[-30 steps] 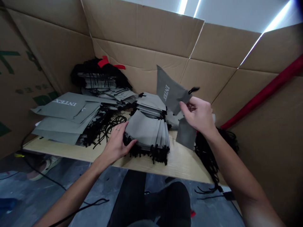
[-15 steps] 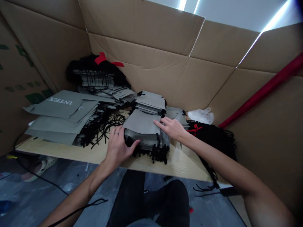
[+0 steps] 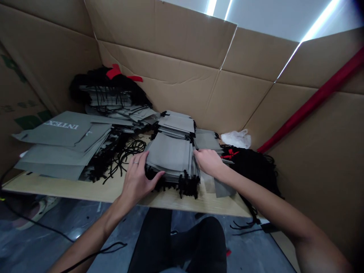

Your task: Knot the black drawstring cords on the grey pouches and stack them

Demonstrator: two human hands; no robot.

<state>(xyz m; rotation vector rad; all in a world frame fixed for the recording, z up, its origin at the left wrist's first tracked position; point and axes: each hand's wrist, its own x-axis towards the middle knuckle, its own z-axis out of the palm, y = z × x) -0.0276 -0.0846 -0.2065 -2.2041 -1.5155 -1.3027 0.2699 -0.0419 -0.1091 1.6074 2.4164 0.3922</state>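
Left hand (image 3: 138, 177), thumb spread wide, touches stacked flat grey fabric pouches (image 3: 167, 152) at their 9 o'clock; right hand (image 3: 209, 163) curls at 3 o'clock, grip unclear.

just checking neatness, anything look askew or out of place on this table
Yes: the left pile of gray bags is fanned unevenly, unlike the front middle stack. Loose black cords lie tangled between them, and strands of the right-hand black bundle hang over the table's front edge.
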